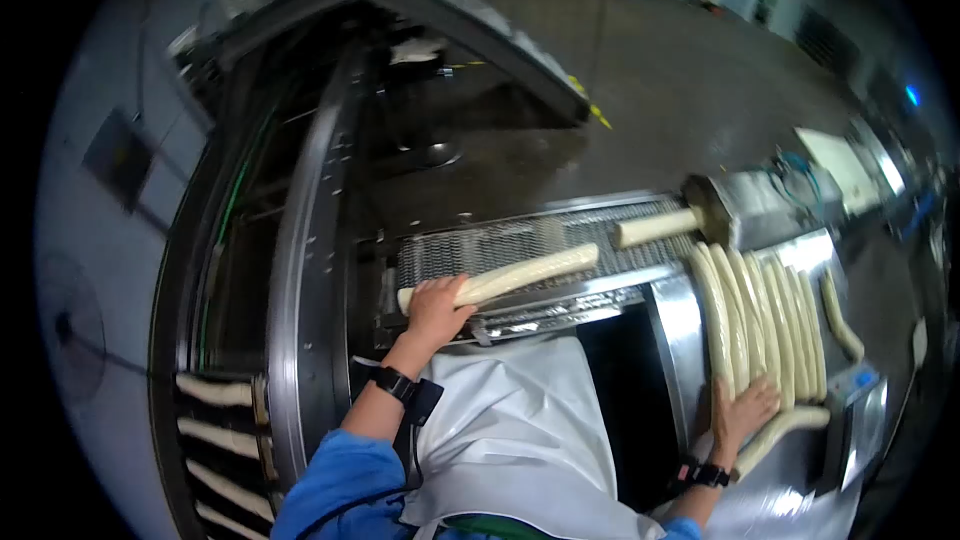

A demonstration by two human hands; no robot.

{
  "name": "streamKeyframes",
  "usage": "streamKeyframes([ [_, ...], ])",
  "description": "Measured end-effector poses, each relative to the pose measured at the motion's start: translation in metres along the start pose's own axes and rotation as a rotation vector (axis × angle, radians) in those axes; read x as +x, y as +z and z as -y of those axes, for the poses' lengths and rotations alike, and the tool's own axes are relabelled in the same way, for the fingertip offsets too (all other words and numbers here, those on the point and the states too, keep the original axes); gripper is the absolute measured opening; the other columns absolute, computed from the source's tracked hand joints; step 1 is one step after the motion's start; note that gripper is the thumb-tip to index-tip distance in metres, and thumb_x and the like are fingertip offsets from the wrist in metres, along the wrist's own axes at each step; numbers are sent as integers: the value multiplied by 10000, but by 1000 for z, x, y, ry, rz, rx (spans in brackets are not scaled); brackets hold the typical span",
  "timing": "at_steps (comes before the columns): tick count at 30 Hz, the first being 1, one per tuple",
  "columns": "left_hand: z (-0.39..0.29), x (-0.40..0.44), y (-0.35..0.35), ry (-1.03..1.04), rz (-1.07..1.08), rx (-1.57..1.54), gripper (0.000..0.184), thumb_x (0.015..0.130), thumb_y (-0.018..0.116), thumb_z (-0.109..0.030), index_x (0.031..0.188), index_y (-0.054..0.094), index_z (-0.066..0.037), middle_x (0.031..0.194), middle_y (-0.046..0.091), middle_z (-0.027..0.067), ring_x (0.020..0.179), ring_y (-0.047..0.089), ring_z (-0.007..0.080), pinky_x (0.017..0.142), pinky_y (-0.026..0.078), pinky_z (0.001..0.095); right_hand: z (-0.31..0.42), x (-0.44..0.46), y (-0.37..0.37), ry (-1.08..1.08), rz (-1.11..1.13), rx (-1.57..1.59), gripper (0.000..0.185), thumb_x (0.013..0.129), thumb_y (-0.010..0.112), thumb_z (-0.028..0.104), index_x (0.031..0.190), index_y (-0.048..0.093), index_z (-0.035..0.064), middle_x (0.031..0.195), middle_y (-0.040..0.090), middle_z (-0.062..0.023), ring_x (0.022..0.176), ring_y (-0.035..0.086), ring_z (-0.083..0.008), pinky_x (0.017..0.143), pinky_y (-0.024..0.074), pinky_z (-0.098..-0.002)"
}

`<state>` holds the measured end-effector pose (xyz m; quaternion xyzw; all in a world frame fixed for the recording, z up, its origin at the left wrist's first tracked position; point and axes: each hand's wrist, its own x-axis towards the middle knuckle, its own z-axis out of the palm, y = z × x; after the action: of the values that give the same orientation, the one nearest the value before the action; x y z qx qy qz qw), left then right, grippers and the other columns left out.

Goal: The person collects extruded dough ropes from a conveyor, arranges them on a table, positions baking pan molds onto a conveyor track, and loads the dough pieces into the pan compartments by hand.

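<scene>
Closest to me is the person's white apron, creased at the waist, with a blue sleeve running out to the left wrist, where a black wristband sits. Low on the person's left, several pale strips lie one behind another in dark slots.

On the other side, the right hand is laid over the near ends of a row of long pale rolls, packed side by side on the metal surface. Its thumb and fingers stand apart, pressed to no single roll that I can make out. A bent roll lies just beside that hand, and a curved roll sits beyond the row's outer edge.

Farther forward, the left hand is over the near end of a long roll lying slantwise on the mesh belt; the fingers bend over it, though I cannot tell whether they grip. Farther along the belt, a shorter roll reaches to the mouth of a metal machine.

Beyond it all stretch a slanting panel and the grey floor.
</scene>
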<state>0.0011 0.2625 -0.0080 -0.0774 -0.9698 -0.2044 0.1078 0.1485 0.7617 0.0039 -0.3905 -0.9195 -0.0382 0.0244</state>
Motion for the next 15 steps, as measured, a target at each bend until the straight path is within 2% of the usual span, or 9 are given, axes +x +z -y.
streamKeyframes([
  [1,2,-2,-4,4,35,-7,487,737,713,-276,1165,585,-83,1085,614,124,1031,558,303,937,383,421,-1,7,2,-75,-31,-20,1036,744,607,632,1466,175,26,1472,195,-305,1380,154,-442,1079,143,-590],
  [2,5,-5,-9,9,72,-18,483,740,712,-271,1167,582,-87,1089,611,121,1040,553,301,943,379,420,8,15,-12,-32,111,-67,1080,702,606,699,1489,140,124,1490,131,-301,1388,102,-451,1077,150,-613],
  [3,10,-9,-13,-37,44,-13,483,740,712,-271,1167,582,-87,1089,611,121,1040,553,301,943,379,420,9,24,-12,-41,126,-35,1105,659,652,684,1495,131,184,1492,131,-297,1385,113,-457,1041,183,-651],
  [5,21,-16,-21,-6,44,-1,467,741,714,-263,1159,584,-100,1076,609,114,1050,546,296,950,372,418,-6,55,9,-116,138,-55,1148,598,696,682,1495,129,243,1499,114,-290,1380,134,-463,1008,218,-675],
  [10,42,-38,-39,-130,-11,64,435,724,734,-283,1099,609,-103,1037,605,106,1031,542,307,929,389,420,-10,70,12,-120,151,-83,1174,556,732,676,1490,131,296,1495,128,-290,1370,165,-467,992,243,-677],
  [11,46,-42,-42,-210,4,26,428,722,738,-284,1090,614,-104,1029,605,111,1023,543,312,914,402,420,-11,72,15,-106,137,-88,1176,546,740,673,1488,136,311,1493,132,-291,1368,171,-466,990,243,-679],
  [12,49,-46,-44,-285,25,-11,421,720,741,-285,1080,619,-105,1022,605,115,1015,545,317,899,416,420,5,51,-13,-98,168,-96,1066,639,702,623,1488,178,248,1507,134,-266,1370,165,-475,1042,223,-622],
  [15,53,-57,-37,-360,-15,-11,395,735,717,-220,1101,618,-111,998,622,137,953,572,353,853,454,429,-2,43,1,-195,110,-73,980,700,666,596,1480,216,209,1496,174,-265,1364,173,-477,1062,216,-595],
])
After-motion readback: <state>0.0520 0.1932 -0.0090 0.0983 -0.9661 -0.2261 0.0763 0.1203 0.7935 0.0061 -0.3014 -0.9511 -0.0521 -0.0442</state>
